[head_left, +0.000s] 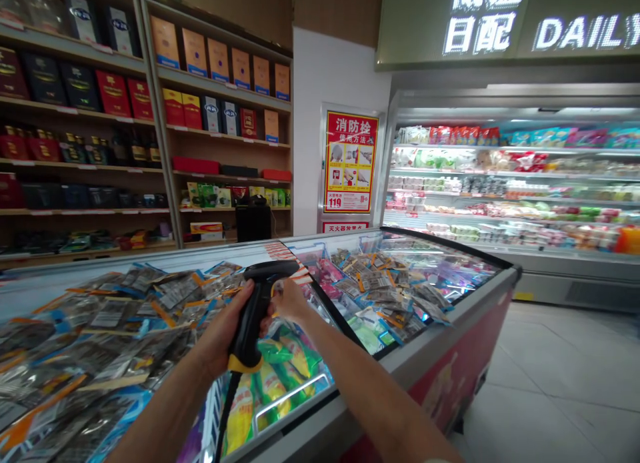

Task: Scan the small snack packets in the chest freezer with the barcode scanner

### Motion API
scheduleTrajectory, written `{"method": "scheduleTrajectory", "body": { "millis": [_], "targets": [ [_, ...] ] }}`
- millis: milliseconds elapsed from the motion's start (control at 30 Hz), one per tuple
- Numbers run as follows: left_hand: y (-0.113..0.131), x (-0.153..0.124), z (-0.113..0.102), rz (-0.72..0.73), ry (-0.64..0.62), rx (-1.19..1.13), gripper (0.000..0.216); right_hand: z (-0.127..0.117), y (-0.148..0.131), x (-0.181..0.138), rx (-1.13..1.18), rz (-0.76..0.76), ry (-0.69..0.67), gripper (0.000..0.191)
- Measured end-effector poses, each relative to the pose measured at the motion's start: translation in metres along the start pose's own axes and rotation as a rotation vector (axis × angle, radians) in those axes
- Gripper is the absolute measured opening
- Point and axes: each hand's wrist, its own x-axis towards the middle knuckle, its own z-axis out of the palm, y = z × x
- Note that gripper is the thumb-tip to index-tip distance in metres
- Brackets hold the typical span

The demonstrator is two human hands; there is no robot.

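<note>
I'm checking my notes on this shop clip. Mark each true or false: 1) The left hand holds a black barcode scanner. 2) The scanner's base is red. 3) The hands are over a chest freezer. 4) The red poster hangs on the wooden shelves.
1) True: the left hand wraps the grip of the barcode scanner.
2) False: its base is yellow.
3) True: both hands, the right hand too, are above the chest freezer.
4) False: the red poster is on the white wall beside the wooden shelves.
</note>
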Motion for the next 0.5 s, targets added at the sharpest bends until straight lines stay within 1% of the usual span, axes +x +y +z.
{"method": "scheduleTrajectory", "body": {
  "millis": [67, 133, 200, 267, 300, 333, 400, 500],
  "targets": [
    [-0.001, 0.0, -0.001, -0.016, -0.001, -0.007, 0.028, -0.017, 0.007, 0.004, -0.046, 0.0, 0.048, 0.024],
    [-0.002, 0.0, -0.002, -0.038, -0.001, -0.007, 0.028, -0.045, 0.023, 0.008, -0.149, 0.051, 0.102, 0.02],
    [-0.003, 0.001, -0.002, -0.043, 0.003, 0.006, 0.029, -0.077, 0.044, 0.008, -0.311, 0.197, 0.159, 0.017],
    [-0.004, 0.001, -0.001, -0.043, 0.009, 0.023, 0.029, -0.104, 0.065, 0.006, -0.48, 0.381, 0.148, 0.017],
    [-0.005, 0.001, -0.001, -0.043, 0.008, 0.027, 0.028, -0.115, 0.074, 0.004, -0.537, 0.445, 0.132, 0.016],
    [-0.006, 0.001, 0.0, -0.043, 0.003, 0.026, 0.029, -0.122, 0.081, 0.002, -0.564, 0.471, 0.123, 0.014],
    [-0.006, 0.001, -0.001, -0.045, -0.017, 0.016, 0.029, -0.13, 0.09, 0.0, -0.57, 0.467, 0.117, 0.011],
    [-0.007, 0.002, -0.003, -0.043, -0.03, 0.001, 0.027, -0.13, 0.097, 0.001, -0.553, 0.432, 0.11, 0.016]
  ]
}}
